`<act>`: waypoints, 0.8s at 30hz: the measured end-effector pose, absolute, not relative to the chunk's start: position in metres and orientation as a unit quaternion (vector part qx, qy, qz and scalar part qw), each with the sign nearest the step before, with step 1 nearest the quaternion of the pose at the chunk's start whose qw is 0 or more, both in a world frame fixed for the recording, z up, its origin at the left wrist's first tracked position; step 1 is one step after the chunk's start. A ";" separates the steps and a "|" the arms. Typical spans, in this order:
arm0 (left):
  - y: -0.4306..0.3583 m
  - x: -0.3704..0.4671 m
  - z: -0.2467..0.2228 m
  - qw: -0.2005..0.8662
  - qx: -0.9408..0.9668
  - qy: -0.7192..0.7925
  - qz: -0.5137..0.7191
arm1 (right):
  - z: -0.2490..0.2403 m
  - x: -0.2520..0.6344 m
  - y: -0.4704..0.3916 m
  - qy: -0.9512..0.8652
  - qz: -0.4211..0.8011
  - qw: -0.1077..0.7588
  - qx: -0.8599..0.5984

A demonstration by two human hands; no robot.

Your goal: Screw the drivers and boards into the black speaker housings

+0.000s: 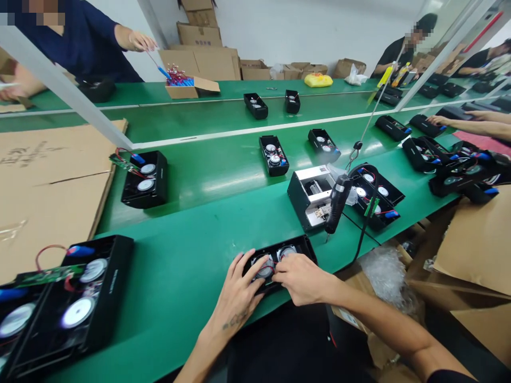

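A black speaker housing [307, 246] lies open on the green bench right in front of me. Two round silver speaker drivers [286, 251] sit inside it, partly covered by my hands. My left hand [239, 292] grips the housing from its left end, its fingers reaching over the near driver. Thin red wire [268, 267] crosses that driver towards the fingertips of my right hand [302, 277]. Those fingers are pinched together over the middle of the housing, apparently on the wire; their tips are partly hidden.
A black electric screwdriver [338, 202] hangs on a cord beside a silver-and-black screw feeder [309, 197]. More open housings [115, 287] stand left and right, others on the green conveyor [215, 143]. Cardboard [51, 181] lies at left. Across the line, a co-worker's hand [141, 41] holds a wired blue part.
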State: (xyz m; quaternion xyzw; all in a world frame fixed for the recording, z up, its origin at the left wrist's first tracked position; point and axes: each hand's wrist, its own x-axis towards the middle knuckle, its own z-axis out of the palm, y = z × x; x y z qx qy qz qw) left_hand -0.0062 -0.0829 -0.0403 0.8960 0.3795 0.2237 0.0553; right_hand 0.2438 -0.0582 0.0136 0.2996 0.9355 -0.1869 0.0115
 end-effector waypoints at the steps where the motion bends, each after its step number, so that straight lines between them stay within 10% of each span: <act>1: -0.080 -0.007 -0.041 0.054 0.899 0.373 0.223 | 0.014 0.243 -0.057 0.935 -0.183 0.008 0.302; 10: -0.009 -0.007 -0.010 0.334 0.826 0.432 0.137 | 0.045 0.224 -0.003 0.898 -0.265 0.043 0.349; 24: 0.009 -0.006 -0.002 0.379 0.800 0.450 0.120 | 0.054 0.213 0.009 0.882 -0.279 0.064 0.374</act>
